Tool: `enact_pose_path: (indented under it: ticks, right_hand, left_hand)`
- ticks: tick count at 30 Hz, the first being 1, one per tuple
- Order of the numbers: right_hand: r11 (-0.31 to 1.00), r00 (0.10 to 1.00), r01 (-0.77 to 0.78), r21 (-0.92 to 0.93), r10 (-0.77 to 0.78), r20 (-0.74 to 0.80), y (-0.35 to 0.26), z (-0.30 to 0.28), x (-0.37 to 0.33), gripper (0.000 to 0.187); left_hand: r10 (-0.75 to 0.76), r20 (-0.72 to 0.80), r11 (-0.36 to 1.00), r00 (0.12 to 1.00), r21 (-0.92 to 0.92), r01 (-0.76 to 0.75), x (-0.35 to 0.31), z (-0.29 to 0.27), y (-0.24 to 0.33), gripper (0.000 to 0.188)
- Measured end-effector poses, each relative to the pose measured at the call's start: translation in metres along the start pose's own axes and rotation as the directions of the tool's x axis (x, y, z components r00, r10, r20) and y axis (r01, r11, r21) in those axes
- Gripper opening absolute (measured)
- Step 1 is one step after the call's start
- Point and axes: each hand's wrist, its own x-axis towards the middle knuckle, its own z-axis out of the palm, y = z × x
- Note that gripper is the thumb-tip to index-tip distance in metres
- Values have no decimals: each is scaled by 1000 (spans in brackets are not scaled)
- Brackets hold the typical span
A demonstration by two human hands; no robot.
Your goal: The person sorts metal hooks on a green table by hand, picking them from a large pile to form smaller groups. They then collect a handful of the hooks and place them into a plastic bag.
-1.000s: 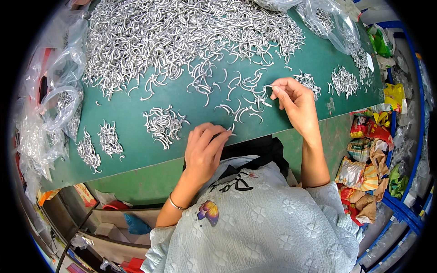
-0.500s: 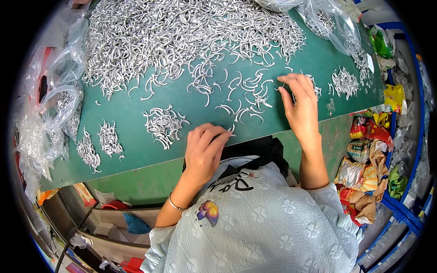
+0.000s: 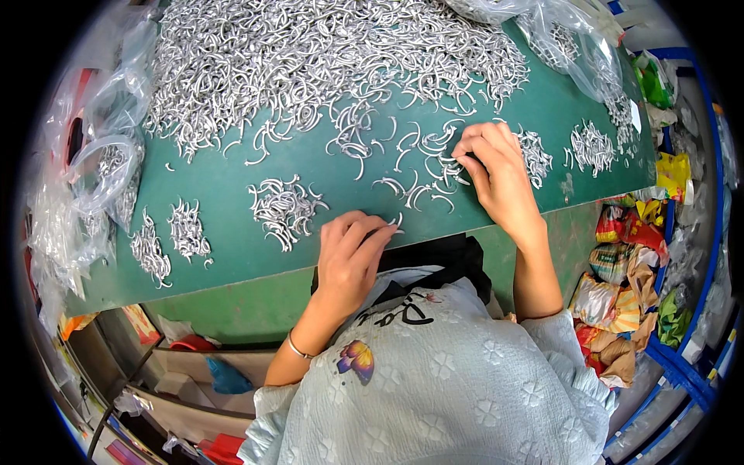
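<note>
Sorting curved metal hooks on the green tabletop (image 3: pixel 232 248)

My left hand (image 3: pixel 353 252) pinches 1 hook (image 3: pixel 397 222) at the near edge, unchanged; my right hand (image 3: pixel 496 167) has dropped from its raised pinch, fingers now curled onto the scattered hooks (image 3: pixel 422 167) before the big pile (image 3: pixel 310 54).

We see small curved silver metal hooks (image 3: pixel 422 167) lying loose and flat on the green table top, scattered singly with bare green showing between them, just in front of a far denser heap of the same pieces. Our right hand's fingertips (image 3: pixel 465 155) rest on those at the right edge of this scatter. A few more silver hooks (image 3: pixel 397 222) lie at the table's near edge, pinched under the curled fingers of our left hand, their thin curved ends poking out to the right.
</note>
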Motion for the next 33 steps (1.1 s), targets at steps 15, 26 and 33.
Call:
enact_pose_path:
  ticks: [15,26,33]
  right_hand:
    - [937,932,-324,135,340,-123,-10,-17,-19,17]
    - [939,982,-172,-298,139,-129,8,-4,-15,9]
    - [997,1000,-19,-74,19,1,-6,-9,-22,10]
  left_hand:
    - [-31,12,999,999,21,30,-8,-2,3,32]
    - [11,32,1000,999,17,-12,-5,-2,0,32]
    - [25,19,1000,1000,13,-25,-8,-1,-2,32]
